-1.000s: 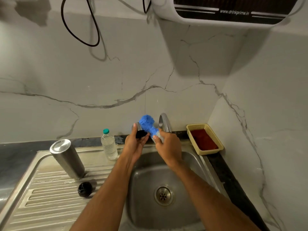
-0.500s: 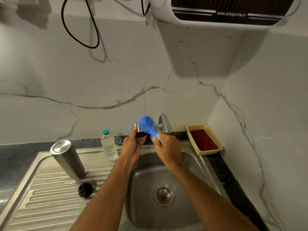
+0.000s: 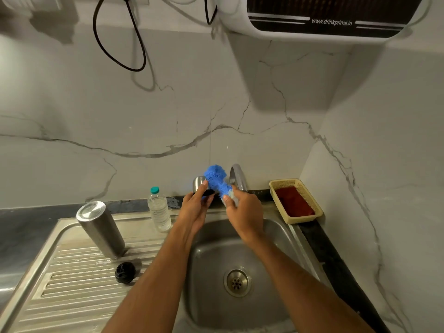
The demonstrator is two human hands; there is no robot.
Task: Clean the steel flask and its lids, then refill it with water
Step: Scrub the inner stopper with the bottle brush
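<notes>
Over the sink basin (image 3: pixel 276 239), the left hand (image 3: pixel 194 210) pinches the steel lid (image 3: pixel 200 186); the right hand (image 3: pixel 245 212) grips a blue brush (image 3: pixel 216 179) against it; left of both hands, the steel flask (image 3: pixel 99 228) stands upside down on the drainboard (image 3: pixel 72 280), a black cap (image 3: pixel 125 272) just beside it.

A home kitchen, at the washing-up corner. A stainless steel sink (image 3: pixel 276 236) with a round drain (image 3: pixel 237 281) lies below the grips, its ribbed draining board (image 3: pixel 79 282) stretching away to their left, all set into a dark stone desk (image 3: pixel 21 227). A curved tap (image 3: pixel 237 176) rises just behind the grips. The walls are white marble-look tile with grey veins. Above and to the right of the grips hangs a wall-mounted water purifier (image 3: pixel 329 18) marked "www.drinkprime.in", with black cables (image 3: pixel 134 44) looping beside it.
</notes>
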